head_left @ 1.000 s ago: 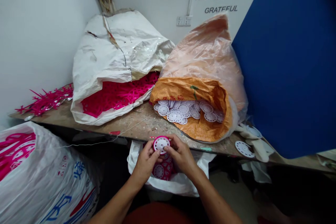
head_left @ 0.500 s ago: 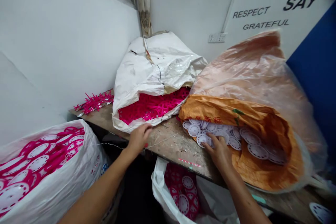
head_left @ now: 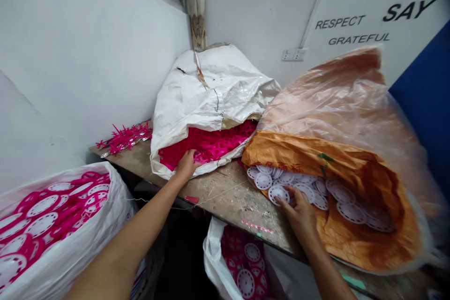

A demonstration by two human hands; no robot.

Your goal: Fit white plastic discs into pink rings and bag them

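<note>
My left hand (head_left: 187, 165) reaches over the front lip of a white woven sack (head_left: 214, 84), its fingertips at the pink plastic parts (head_left: 221, 143) heaped inside. The fingers and thumb look apart, and I see nothing held between them. On the right, my right hand (head_left: 301, 211) pinches the edge of a round white plastic disc (head_left: 279, 194) with slots around its rim. That disc lies at the mouth of an orange sack (head_left: 358, 243), in front of a pile of similar white discs (head_left: 346, 208).
A white bag (head_left: 116, 206) of pink rings with white discs stands at left. Another open bag (head_left: 213, 248) of such pieces hangs below the table edge. Pink sprues (head_left: 128, 138) lie on the table's left corner. A small red piece (head_left: 191, 199) and loose thread lie near the front edge.
My left hand has moved up and forward from the table's front edge to the pink parts in the white sack. My right hand stays at the white discs, its fingers now around one disc's edge.
</note>
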